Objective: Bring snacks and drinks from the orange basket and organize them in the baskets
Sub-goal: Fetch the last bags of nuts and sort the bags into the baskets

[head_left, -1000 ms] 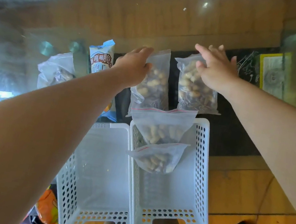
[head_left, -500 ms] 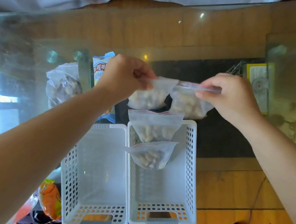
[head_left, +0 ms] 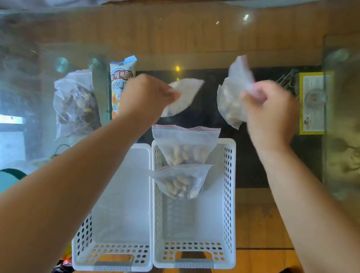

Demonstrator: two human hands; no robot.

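**Two bags aloft, both held only by a corner**

Left hand (head_left: 150, 95) curled tight on a clear zip bag of nuts (head_left: 184, 95), pinched at its near edge, bag hanging out toward 3 o'clock of the fist. Right hand (head_left: 269, 114) likewise clamped on a second zip bag of nuts (head_left: 230, 99), bunched at 9 o'clock of the knuckles, one flap standing up toward 12. Both bags blurred, lifted off the glass table (head_left: 189, 38), apart from each other, above and beyond the far end of the right white basket (head_left: 228, 214).

Already in that basket: two zip bags of peanuts (head_left: 183, 151), leaning one against the other at the 12 o'clock end, upper one poking over the rim. Left white basket (head_left: 114, 220) just beside it, touching, nothing visible inside. Still on the table at 9 to 10 o'clock: a printed snack packet (head_left: 119, 79) and a clear bag of dark nuts (head_left: 75, 105).

Risks, judged from here:
- Grip on thin plastic only, so a slip and a drop onto glass.
- Seal state unreadable through blur; if open, nuts spilling on a tilt.
- Dropping onto the leaning pair could topple the upper bag over the rim.
- Near half of the basket free, so safer to land there.
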